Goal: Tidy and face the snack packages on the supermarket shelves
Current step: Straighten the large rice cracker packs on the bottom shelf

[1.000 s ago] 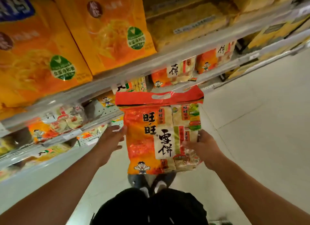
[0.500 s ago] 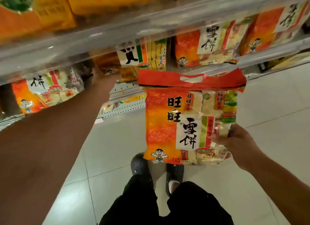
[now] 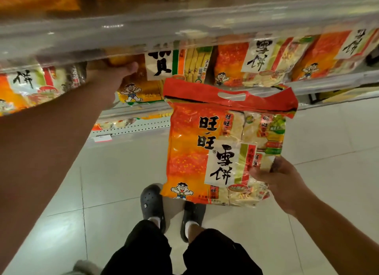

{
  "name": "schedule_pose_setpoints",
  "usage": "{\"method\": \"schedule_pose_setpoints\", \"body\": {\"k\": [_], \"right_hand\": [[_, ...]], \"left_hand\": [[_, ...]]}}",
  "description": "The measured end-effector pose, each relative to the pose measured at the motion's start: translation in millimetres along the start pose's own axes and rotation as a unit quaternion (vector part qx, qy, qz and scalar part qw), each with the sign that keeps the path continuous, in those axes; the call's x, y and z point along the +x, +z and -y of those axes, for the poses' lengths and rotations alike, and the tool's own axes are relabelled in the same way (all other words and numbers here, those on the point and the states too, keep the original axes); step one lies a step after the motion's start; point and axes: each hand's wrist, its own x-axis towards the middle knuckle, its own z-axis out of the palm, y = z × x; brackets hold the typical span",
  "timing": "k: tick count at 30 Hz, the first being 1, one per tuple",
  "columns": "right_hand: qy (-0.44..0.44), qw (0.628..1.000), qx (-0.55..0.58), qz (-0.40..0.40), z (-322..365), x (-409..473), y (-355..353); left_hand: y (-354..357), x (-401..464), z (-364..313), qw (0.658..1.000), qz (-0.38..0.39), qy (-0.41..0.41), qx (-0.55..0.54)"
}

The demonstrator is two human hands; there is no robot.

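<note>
Orange rice-cracker bag (image 3: 205,151) with red handle strip, upright, front label outward, held off the shelf (image 3: 184,26). Similar bags (image 3: 256,63) stand in a row beneath that shelf edge.

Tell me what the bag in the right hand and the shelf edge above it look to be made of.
Snack bag: thin glossy plastic film, by its sheen, creases and clear window showing the crackers; the red top has a punched carry slot. Right hand pinches its lower corner. Shelf edge: probably a clear or pale plastic strip over metal; glints suggest a smooth finish, but blur leaves it open.
</note>
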Motion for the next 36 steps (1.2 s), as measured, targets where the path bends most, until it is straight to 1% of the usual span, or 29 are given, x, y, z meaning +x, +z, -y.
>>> {"method": "schedule_pose_setpoints", "body": {"k": [4, 7, 9, 12, 16, 19, 24, 28, 32, 34, 36], "right_hand": [[-0.005, 0.999, -0.005, 0.034, 6, 2, -5], [0.000, 0.998, -0.032, 0.047, 14, -5, -9], [0.004, 0.997, -0.057, 0.050, 19, -10, -11], [-0.001, 0.994, -0.092, 0.050, 26, -17, -11], [-0.012, 0.991, -0.131, 0.032, 32, -26, -3], [-0.021, 0.987, -0.153, 0.051, 35, -28, 10], [-0.039, 0.985, -0.156, 0.068, 37, -16, 47], [-0.068, 0.983, -0.165, 0.048, 52, 6, 81], [-0.090, 0.984, -0.145, 0.056, 85, 44, 117], [-0.090, 0.987, -0.128, 0.045, 102, 75, 131], [-0.092, 0.986, -0.132, 0.044, 117, 101, 146]], "left_hand": [[1, -50, -28, 0.997, -0.055, 0.006, -0.052], [-10, -87, -30, 0.995, -0.042, 0.027, -0.090], [-17, -113, -22, 0.992, -0.039, 0.017, -0.117], [-30, -156, 2, 0.987, -0.062, -0.033, -0.142], [-50, -216, 52, 0.982, -0.082, -0.104, -0.134], [-64, -254, 85, 0.976, -0.088, -0.144, -0.138], [-82, -295, 142, 0.970, -0.114, -0.183, -0.112], [-93, -324, 177, 0.962, -0.138, -0.210, -0.104], [-91, -342, 198, 0.955, -0.156, -0.229, -0.105], [-84, -342, 204, 0.954, -0.165, -0.231, -0.096], [-74, -336, 203, 0.952, -0.165, -0.232, -0.111]]}}
